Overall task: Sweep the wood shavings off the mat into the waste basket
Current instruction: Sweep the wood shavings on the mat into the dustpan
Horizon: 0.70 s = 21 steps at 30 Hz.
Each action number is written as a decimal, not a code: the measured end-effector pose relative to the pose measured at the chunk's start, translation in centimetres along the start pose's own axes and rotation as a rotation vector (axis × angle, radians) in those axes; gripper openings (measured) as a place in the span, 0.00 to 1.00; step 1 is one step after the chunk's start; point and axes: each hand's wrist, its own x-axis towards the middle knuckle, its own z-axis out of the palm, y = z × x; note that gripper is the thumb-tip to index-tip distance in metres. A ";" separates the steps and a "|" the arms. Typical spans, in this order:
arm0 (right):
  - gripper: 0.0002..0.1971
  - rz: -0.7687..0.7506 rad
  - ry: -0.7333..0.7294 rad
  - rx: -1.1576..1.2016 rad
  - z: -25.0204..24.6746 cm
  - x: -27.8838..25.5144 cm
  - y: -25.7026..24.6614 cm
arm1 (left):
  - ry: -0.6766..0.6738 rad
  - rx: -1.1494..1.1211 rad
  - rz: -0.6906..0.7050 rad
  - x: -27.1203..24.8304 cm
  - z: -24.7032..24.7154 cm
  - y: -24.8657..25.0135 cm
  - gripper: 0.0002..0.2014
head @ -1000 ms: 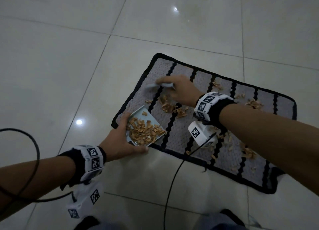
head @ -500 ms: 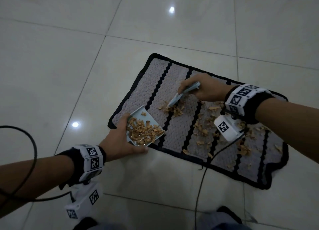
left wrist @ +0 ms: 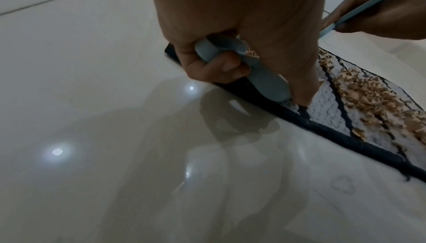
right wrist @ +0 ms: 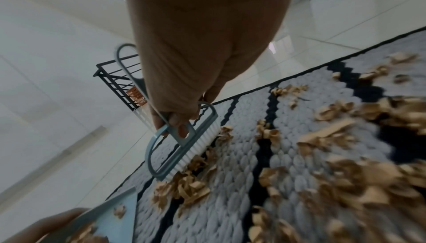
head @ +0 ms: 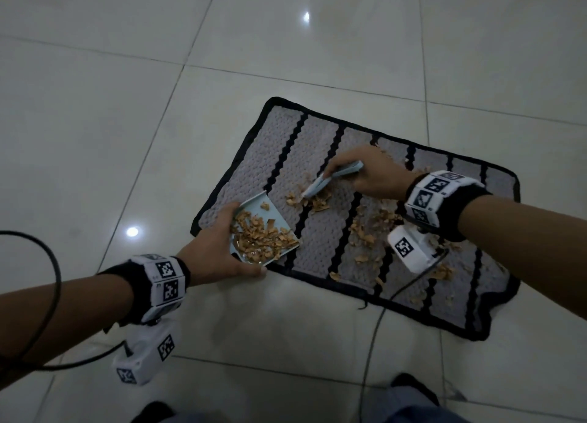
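A grey mat (head: 317, 235) with black zigzag stripes lies on the tiled floor, strewn with tan wood shavings (head: 371, 225). My left hand (head: 219, 248) grips a pale blue dustpan (head: 270, 219) at the mat's near-left edge; the pan holds a heap of shavings (head: 260, 238). In the left wrist view my fingers curl round the dustpan handle (left wrist: 265, 77). My right hand (head: 365, 175) grips a small blue brush (head: 327, 179), its white bristles (right wrist: 196, 148) down on the mat against a small pile of shavings (right wrist: 184, 186) just right of the pan.
A black wire basket (right wrist: 119, 86) with something orange inside stands on the floor beyond the mat's far end, seen only in the right wrist view. Black cables (head: 378, 327) trail over the mat's near edge and at the far left. My feet (head: 409, 387) are at the bottom edge.
My right hand swung the brush from the mat's left part back to the right, then set it down behind a small pile, nudging it towards the pan. The left hand and dustpan stayed put.
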 end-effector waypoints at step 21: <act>0.11 0.369 0.509 -0.002 8.0 -1.2 -1.4 | -0.010 0.104 -0.011 2.2 -0.9 2.2 0.60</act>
